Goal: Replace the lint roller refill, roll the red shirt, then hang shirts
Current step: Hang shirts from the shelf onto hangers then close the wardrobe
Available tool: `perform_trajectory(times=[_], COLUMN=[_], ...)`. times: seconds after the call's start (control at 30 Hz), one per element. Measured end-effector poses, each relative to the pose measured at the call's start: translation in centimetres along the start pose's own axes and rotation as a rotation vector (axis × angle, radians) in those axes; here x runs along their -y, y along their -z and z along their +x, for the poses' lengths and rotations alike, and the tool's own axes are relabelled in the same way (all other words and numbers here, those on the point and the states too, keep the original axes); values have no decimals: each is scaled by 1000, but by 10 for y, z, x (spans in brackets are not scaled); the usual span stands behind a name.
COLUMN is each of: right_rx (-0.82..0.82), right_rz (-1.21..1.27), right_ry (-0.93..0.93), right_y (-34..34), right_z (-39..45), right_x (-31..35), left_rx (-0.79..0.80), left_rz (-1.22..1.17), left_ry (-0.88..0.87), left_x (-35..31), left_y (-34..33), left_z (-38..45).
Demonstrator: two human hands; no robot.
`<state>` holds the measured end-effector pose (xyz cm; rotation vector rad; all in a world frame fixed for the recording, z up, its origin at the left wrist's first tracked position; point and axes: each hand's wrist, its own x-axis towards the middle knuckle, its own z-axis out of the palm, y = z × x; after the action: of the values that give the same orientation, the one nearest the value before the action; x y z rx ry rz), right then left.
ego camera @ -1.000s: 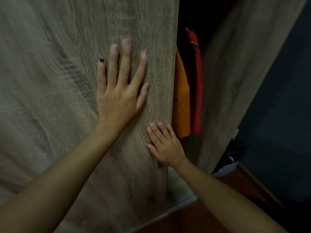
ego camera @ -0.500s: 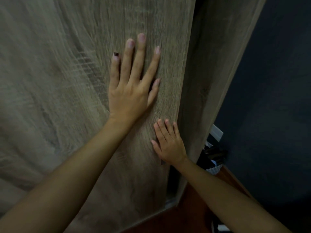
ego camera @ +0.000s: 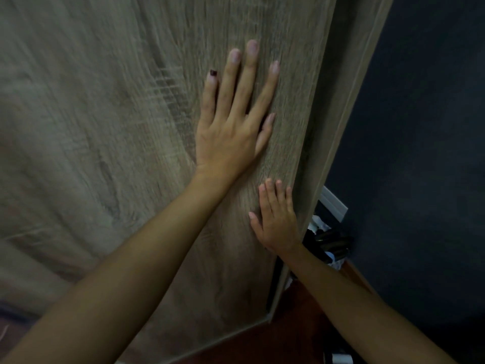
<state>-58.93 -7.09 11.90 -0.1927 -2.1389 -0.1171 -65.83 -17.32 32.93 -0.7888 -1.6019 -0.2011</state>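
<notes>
My left hand lies flat, fingers straight and spread, on the grey-brown wood-grain wardrobe door. My right hand presses lower, fingers straight, near the door's right edge, grasping nothing. To shut it well, I judge I should push evenly with both palms and keep my fingertips off the edge beside the matching wooden side panel. The door's long axis runs top to bottom, tilted in view. No shirts show; I judge they hang behind the door.
</notes>
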Motion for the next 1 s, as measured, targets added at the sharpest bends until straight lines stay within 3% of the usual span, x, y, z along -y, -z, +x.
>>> perform_trajectory(times=[1.0], right_rx=[-3], right_rz=[48], right_ry=[-26], right_y=[6], right_z=[-4], right_x=[-38], left_rx=[-2], left_rz=[47], left_ry=[-2], left_x=[-38], left_y=[-18], left_z=[14])
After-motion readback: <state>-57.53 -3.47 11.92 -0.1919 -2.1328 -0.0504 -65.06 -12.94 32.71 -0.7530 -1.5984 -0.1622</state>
